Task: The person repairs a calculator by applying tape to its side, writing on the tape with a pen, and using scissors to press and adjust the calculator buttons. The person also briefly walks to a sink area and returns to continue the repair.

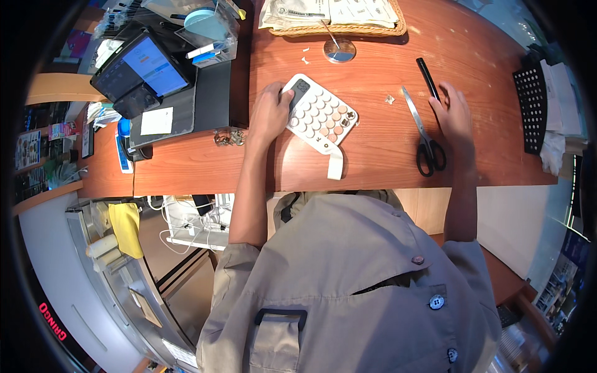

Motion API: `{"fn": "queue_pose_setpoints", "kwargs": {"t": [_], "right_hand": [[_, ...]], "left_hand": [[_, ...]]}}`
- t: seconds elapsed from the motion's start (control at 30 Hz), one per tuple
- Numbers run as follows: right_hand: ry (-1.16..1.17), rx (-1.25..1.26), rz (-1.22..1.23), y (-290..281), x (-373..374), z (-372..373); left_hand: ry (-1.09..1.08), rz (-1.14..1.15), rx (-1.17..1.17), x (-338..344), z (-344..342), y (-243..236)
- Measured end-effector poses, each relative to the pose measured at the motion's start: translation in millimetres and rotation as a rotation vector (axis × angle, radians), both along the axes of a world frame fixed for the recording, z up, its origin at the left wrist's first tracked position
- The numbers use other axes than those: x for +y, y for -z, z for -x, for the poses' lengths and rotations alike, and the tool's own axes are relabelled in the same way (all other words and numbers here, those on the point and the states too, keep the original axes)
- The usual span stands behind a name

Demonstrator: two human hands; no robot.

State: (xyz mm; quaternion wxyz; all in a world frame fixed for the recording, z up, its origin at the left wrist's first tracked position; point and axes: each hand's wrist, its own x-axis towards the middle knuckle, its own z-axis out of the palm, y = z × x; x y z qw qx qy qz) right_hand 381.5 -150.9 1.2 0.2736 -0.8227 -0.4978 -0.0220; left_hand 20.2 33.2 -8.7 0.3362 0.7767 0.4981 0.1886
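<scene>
A white calculator [317, 115] with round cream and peach keys lies tilted on the wooden desk. My left hand [272, 113] is closed on its left edge, the thumb beside the display. From the calculator's lower corner a white strip [335, 164] extends toward me. On the right, my right hand [454, 115] rests with its fingers curved and apart. The lower end of a black marker [426, 76] lies between its thumb and index finger. Left of that hand are scissors [420, 129] with black handles, blades pointing away.
Small white scraps [390, 99] dot the wooden desk [379, 149]. At the back are a wicker basket [348, 30] of papers and a round metal spike holder [339, 51]. A tablet [146, 71] stands left; a black perforated rack [530, 105] stands right. Coins [229, 137] lie beside my left forearm.
</scene>
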Motion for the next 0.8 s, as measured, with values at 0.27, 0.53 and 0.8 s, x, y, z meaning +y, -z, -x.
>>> {"fn": "queue_pose_setpoints", "kwargs": {"t": [0.27,0.53,0.8], "right_hand": [[0.025,0.206,0.27,-8.6,-89.4,88.9],[0.084,0.152,0.369,-13.1,-97.6,81.0],[0.051,1.11,0.172,-14.0,-124.3,67.9]], "left_hand": [[-0.315,0.015,-0.183,-41.4,30.7,19.7],[-0.414,0.303,-0.259,-116.3,69.5,7.9],[0.28,-0.321,-0.192,-74.6,30.3,-49.0]]}}
